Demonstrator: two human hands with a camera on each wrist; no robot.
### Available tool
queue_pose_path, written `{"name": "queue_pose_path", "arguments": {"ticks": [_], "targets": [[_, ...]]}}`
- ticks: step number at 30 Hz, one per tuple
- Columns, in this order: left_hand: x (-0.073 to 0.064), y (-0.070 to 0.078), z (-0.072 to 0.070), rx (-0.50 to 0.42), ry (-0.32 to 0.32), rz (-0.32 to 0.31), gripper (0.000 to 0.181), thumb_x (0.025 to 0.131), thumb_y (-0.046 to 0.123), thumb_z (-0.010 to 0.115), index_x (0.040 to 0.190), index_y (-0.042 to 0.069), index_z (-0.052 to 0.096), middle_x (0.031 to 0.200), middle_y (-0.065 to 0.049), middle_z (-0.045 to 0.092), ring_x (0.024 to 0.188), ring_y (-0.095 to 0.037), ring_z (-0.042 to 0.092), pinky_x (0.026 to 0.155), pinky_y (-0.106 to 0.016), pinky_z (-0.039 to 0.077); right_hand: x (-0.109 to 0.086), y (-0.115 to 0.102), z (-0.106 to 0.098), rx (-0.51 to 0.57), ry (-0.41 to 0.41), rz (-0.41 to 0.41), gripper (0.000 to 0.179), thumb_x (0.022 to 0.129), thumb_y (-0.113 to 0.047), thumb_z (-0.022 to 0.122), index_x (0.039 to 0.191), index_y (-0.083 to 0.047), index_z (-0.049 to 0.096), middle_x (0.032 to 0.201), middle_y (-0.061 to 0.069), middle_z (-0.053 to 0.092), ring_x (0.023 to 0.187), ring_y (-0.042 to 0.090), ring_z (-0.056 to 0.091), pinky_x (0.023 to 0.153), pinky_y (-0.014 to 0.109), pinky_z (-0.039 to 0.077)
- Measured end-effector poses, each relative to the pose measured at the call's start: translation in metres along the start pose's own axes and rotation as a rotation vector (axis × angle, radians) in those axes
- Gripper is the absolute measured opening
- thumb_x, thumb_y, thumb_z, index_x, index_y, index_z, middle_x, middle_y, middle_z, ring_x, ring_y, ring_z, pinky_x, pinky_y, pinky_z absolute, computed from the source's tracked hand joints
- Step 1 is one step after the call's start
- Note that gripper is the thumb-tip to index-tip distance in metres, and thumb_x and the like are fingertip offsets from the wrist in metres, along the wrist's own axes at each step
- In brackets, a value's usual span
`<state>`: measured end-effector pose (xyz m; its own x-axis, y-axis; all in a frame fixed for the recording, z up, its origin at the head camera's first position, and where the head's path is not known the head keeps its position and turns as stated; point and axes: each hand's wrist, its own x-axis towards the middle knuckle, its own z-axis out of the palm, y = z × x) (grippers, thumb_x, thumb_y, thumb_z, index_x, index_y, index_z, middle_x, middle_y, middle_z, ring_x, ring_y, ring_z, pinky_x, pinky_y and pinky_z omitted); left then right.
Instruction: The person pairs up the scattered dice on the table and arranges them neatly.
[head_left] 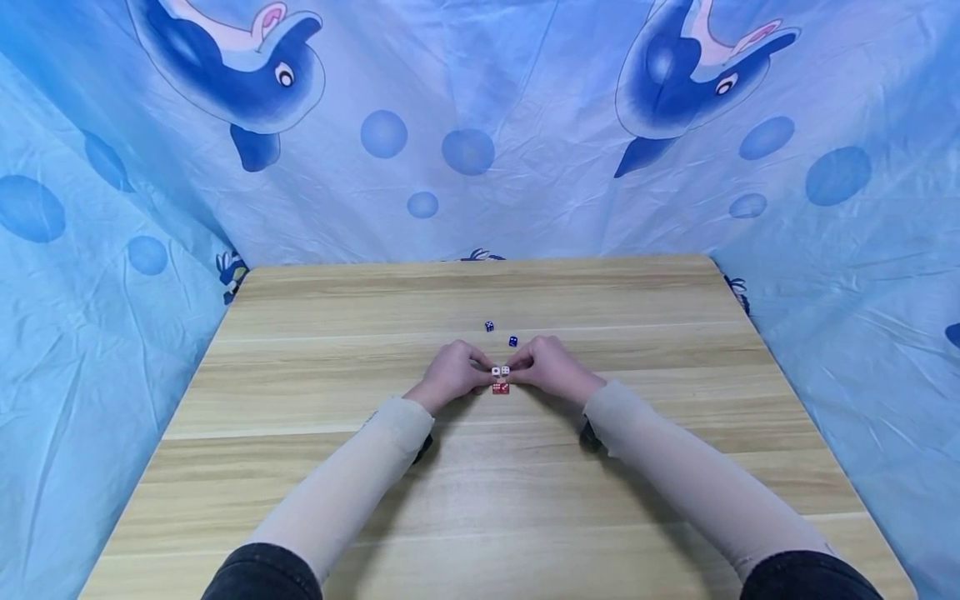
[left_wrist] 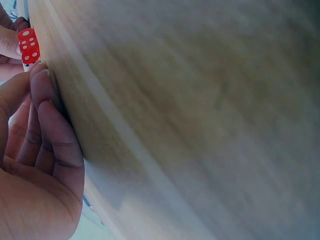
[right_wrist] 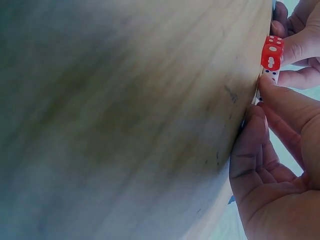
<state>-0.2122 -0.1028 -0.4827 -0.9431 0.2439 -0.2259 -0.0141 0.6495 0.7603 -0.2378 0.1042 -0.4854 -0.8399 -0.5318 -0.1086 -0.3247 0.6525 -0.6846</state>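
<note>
Two white dice (head_left: pixel 500 371) sit side by side at the middle of the table, between my hands. My left hand (head_left: pixel 456 372) pinches the left white die with thumb and finger. From the other side, my right hand (head_left: pixel 551 367) pinches the right one. Just nearer to me, two red dice (head_left: pixel 500 388) rest side by side. A red die (left_wrist: pixel 28 46) shows beyond the left fingertips in the left wrist view. In the right wrist view, part of a white die (right_wrist: pixel 270 75) peeks out beside a red die (right_wrist: pixel 272 52); fingers hide the rest.
Two blue dice lie apart beyond the hands, one farther back (head_left: pixel 489 326) and one closer to the right hand (head_left: pixel 513 341). The wooden table (head_left: pixel 510 500) has a blue dolphin-print cloth (head_left: pixel 540 208) hanging behind it and along both sides.
</note>
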Motion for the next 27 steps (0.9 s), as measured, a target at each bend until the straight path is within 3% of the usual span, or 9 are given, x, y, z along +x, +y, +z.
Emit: {"name": "queue_pose_path", "arguments": {"ticks": [15, 27], "targets": [[-0.0011, 0.0012, -0.0018, 0.001, 0.003, -0.003, 0.014, 0.085, 0.017, 0.085, 0.098, 0.013, 0.080, 0.064, -0.001, 0.070, 0.051, -0.018, 0.064, 0.049, -0.029, 0.052, 0.0010, -0.0037, 0.0008, 0.004, -0.016, -0.001, 0.015, 0.085, -0.022, 0.085, 0.099, -0.021, 0.081, 0.089, -0.012, 0.075, 0.085, 0.005, 0.066, 0.086, 0.033, 0.052], [-0.0001, -0.0005, -0.0048, -0.046, -0.041, 0.002, 0.018, 0.088, 0.015, 0.082, 0.105, 0.011, 0.079, 0.069, -0.003, 0.071, 0.049, -0.019, 0.061, 0.047, -0.028, 0.050, 0.0012, 0.0000, 0.0008, 0.020, -0.007, -0.001, 0.016, 0.084, -0.020, 0.086, 0.099, -0.020, 0.081, 0.090, -0.011, 0.075, 0.086, 0.007, 0.067, 0.087, 0.034, 0.052]]}}
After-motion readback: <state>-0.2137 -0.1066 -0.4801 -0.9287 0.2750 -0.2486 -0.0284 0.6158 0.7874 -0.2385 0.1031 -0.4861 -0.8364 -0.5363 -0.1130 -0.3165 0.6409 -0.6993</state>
